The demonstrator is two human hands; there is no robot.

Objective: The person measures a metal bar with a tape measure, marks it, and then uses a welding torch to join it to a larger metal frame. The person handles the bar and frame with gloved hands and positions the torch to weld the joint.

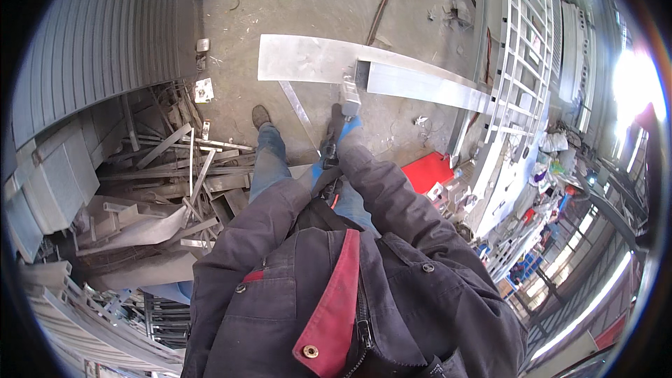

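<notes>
My right hand [349,128], in a blue glove, reaches forward at the middle. Its fingers are mostly hidden, closed around a small silver block-shaped piece [350,100] held against the near edge of a long flat metal plate [304,57]. Closer to my body, my left hand [317,173], also gloved in blue, closes on a black hand tool [327,159] whose exact kind I cannot make out. On the plate's right part lies a silver rectangular tube [420,84], its dark open end near my right hand. A narrow metal strip [299,108] slants from the plate toward my feet.
Metal offcuts [168,175] lie heaped at the left, below a ribbed grey panel [105,35]. A ladder-like metal frame [521,42] runs along the right. A red flat piece [428,171] lies right of my arm, and a hose [381,10] curves across the floor.
</notes>
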